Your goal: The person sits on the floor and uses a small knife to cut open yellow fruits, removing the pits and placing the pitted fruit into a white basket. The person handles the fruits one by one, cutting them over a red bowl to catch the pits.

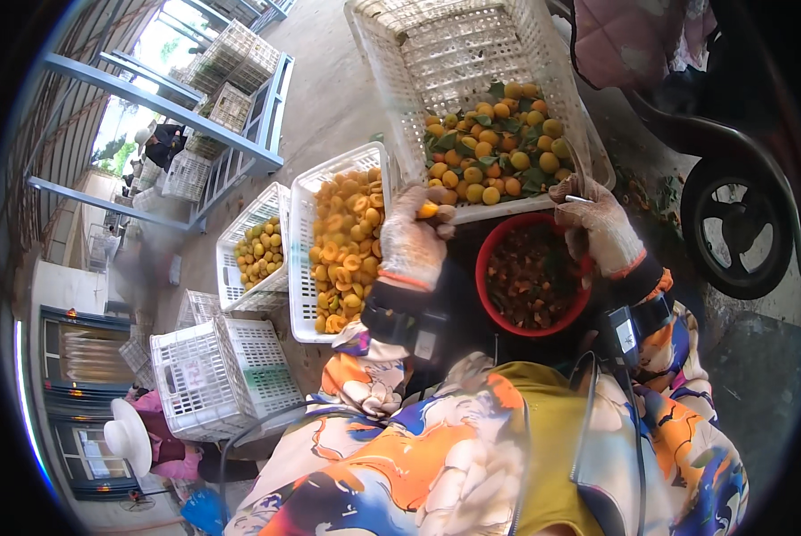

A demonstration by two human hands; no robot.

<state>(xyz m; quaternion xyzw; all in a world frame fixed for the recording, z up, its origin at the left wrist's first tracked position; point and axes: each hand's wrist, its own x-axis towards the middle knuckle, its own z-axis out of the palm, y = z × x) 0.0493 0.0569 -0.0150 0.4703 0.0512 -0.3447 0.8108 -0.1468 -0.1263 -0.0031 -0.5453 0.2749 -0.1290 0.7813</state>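
My left hand (415, 239), in a soiled white work glove, is closed round an apricot piece (428, 210) by the near edge of the big crate. My gloved right hand (601, 223) grips a slim pale tool (580, 199), perhaps a small knife; its tip is too small to make out. Between and below my hands sits a red bucket (482, 288) with brown pits and scraps inside. Ahead, a large white crate (458, 58) holds whole apricots (492, 147) mixed with green leaves. Left of my left hand, a white crate (304, 313) is filled with halved apricots (351, 237).
A smaller crate (225, 279) with greenish-yellow apricots stands farther left. Stacked white crates (199, 380) are at lower left, beside a person in a white hat (129, 438). A black wheel (737, 228) is close on the right. More crates sit on a blue metal frame (163, 105) behind.
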